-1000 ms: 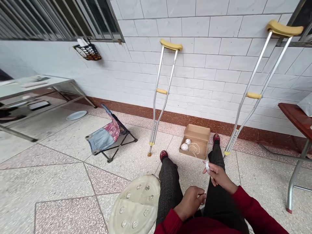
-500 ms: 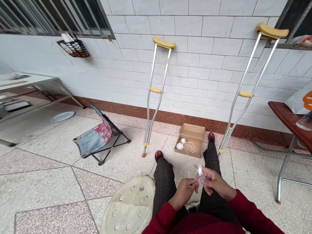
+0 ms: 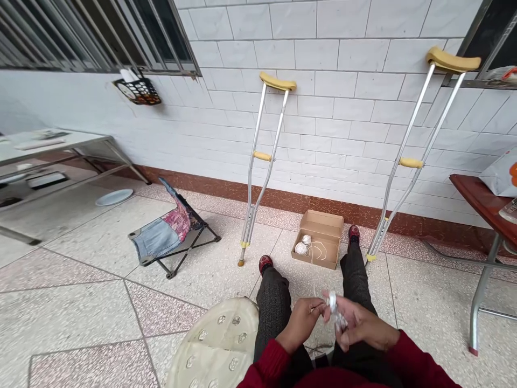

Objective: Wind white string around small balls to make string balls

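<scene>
Over my lap, my left hand (image 3: 299, 325) pinches thumb and fingers together at a thin strand of white yarn. Opposite it, my right hand (image 3: 363, 326) has white yarn (image 3: 332, 302) looped in a band round its fingers, and more pale yarn shows lower by the thumb. The fingertips of both hands nearly meet. Beyond them on the floor, an open cardboard box (image 3: 336, 253) holds white yarn balls (image 3: 301, 248) and a loose trail of yarn.
Two crutches (image 3: 262, 156) (image 3: 411, 163) lean on the tiled wall. A folding chair (image 3: 155, 241) stands left, and a round pale stool (image 3: 214, 345) is beside my left leg. A reddish table (image 3: 480, 202) stands right. A blue plate (image 3: 114, 197) lies near a metal table (image 3: 81, 141).
My right hand has turned and lowered slightly, with its fingers spread more around the yarn. My left hand stays close by it. The whole view has shifted slightly downward.
</scene>
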`<state>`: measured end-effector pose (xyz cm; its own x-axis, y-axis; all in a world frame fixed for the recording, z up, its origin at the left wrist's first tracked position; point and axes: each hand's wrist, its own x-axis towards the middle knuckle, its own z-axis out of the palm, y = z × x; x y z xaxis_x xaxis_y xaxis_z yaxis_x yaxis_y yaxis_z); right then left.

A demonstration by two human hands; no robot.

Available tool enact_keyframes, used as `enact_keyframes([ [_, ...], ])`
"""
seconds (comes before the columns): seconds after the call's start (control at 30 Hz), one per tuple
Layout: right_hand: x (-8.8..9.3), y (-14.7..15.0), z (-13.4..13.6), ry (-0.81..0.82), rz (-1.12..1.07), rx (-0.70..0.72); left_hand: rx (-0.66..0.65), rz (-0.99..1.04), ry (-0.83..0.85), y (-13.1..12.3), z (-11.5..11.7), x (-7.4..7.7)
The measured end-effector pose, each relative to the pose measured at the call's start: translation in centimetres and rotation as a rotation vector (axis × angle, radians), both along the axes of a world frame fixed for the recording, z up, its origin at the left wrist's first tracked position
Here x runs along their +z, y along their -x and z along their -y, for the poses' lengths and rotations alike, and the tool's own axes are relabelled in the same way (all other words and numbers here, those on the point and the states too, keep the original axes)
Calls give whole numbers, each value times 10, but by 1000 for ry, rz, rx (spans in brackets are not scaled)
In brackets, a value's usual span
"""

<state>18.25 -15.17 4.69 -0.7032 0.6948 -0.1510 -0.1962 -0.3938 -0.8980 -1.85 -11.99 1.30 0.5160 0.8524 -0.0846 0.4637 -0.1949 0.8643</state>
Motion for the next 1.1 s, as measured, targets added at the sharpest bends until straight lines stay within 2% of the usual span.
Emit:
enact_keyframes([
  [0.07, 5, -9, -16, -82, 52, -129, -14, -10, 23, -12, 9, -7],
  [0.17, -16, -24, -29, -222, 351, -195, -60, -122, -19, -21, 21, -10],
  [0.23, -34, -28, -24, -240, 526, -78, -69, -145, -78, -19, 21, -4],
  [0.3, -40, -27, -11, -165, 539, 140, -58, -129, -135, -11, 16, 7],
  [0.37, -29, -22, 2, -63, 404, 286, -60, -103, -170, -4, 7, 17],
  [0.4, -18, -19, 6, -31, 315, 290, -57, -82, -173, -2, 2, 21],
  [0.47, 9, -16, 5, -20, 156, 188, -44, -25, -146, -3, -3, 24],
  [0.53, 29, -18, -7, -61, 65, 58, -32, 26, -97, -9, -2, 20],
  [0.6, 34, -23, -24, -122, 62, -49, -55, 24, -48, -17, 5, 13],
  [0.67, 20, -30, -37, -188, 166, -121, -89, -25, -37, -22, 15, 6],
  [0.73, -3, -34, -41, -226, 352, -125, -92, -78, -79, -21, 20, 5],
  [0.8, -23, -32, -33, -207, 505, -10, -62, -88, -156, -15, 19, 11],
  [0.87, -27, -26, -17, -129, 496, 200, -39, -65, -218, -7, 10, 21],
  [0.93, -11, -20, -3, -50, 345, 342, -39, -20, -238, -1, 0, 30],
  [0.97, 2, -19, 1, -28, 260, 351, -37, 11, -224, 0, -5, 33],
  [1.03, 32, -20, 0, -42, 144, 257, -23, 81, -160, -4, -8, 32],
  [1.1, 51, -26, -12, -104, 105, 135, -12, 108, -90, -13, -4, 25],
])
